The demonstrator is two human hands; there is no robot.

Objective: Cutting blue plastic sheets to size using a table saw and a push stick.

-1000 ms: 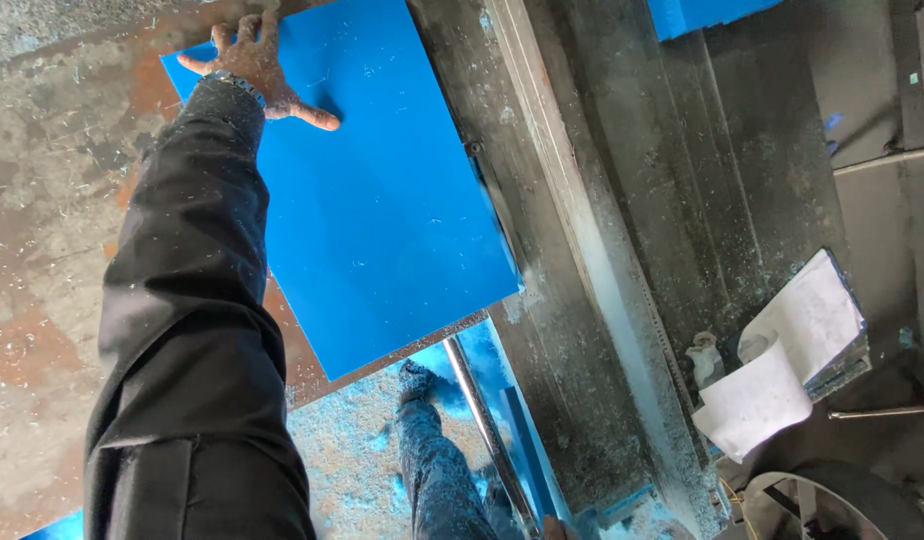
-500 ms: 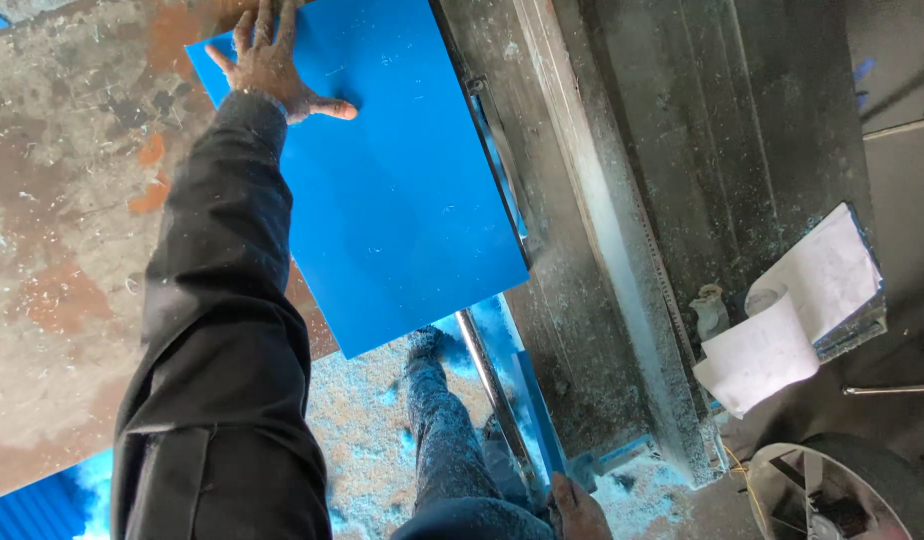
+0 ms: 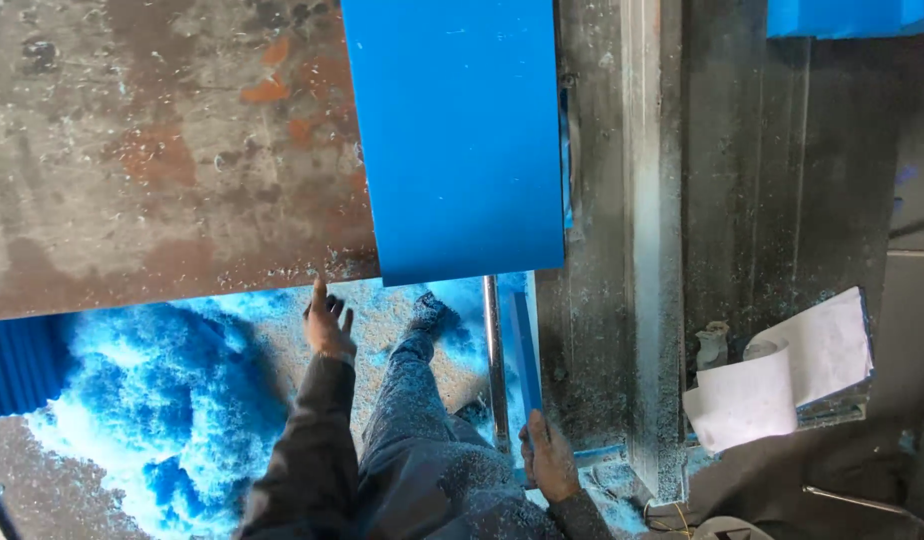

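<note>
My left hand point(image 3: 327, 325) has come off the blue panel point(image 3: 457, 140), fingers loosely spread at the rusty table's edge point(image 3: 182, 285), panel lying flat against the machine rail point(image 3: 642, 200), right hand point(image 3: 550, 458) curled low

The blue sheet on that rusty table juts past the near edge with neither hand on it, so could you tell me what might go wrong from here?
The blue sheet overhangs the table edge unheld; it might slide or tip toward the legs. The left hand fingertips sit at the table's lower edge, close to the sheet's corner, and could get nicked. Blue shavings cover the floor beneath, so footing may be slippery. The right hand rests low by a narrow blue strip, away from the sheet.
</note>
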